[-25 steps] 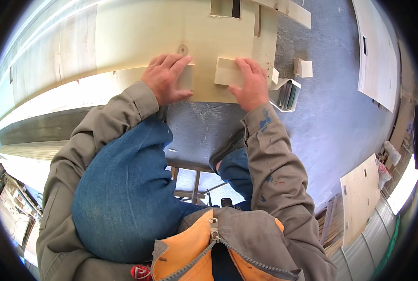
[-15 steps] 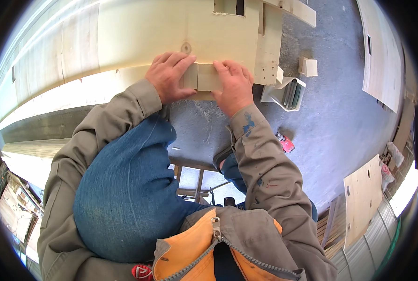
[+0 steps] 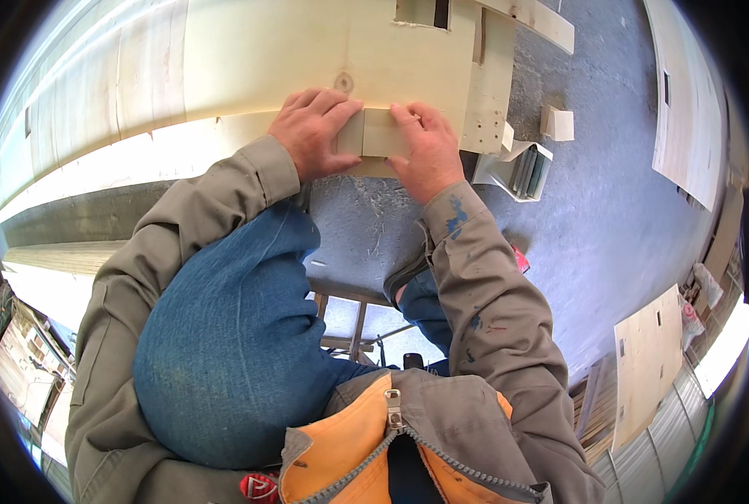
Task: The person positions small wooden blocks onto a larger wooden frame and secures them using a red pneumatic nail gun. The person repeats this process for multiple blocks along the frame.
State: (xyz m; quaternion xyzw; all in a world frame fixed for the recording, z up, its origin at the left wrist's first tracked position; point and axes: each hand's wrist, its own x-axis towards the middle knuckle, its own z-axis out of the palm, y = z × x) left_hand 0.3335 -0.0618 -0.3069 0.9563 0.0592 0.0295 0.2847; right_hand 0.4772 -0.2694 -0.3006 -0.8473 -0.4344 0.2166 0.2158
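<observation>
My left hand (image 3: pixel 314 134) grips a short pale wooden block (image 3: pixel 352 135) at the near edge of a large light wooden panel (image 3: pixel 265 59), thumb below and fingers above. Against it, end to end, lies a second pale wooden piece (image 3: pixel 379 134). My right hand (image 3: pixel 431 153) is closed round that piece's right part, its thumb at the lower edge. A thin straight seam shows between the two pieces. Part of each piece is hidden under my fingers. The panel has a round knot and, farther off, a rectangular cutout (image 3: pixel 416 12).
Right of the panel stand a small wood block (image 3: pixel 557 124) and a white open holder (image 3: pixel 517 172) with dark slats. A red object (image 3: pixel 521 259) on the floor is mostly behind my right sleeve. Slotted boards (image 3: pixel 647 365) lie at the right. My knee (image 3: pixel 231 336) is below the panel.
The view has shifted slightly, so the panel sits a little farther right. Both hands keep hold of the wooden pieces. My right forearm now covers most of the red object.
</observation>
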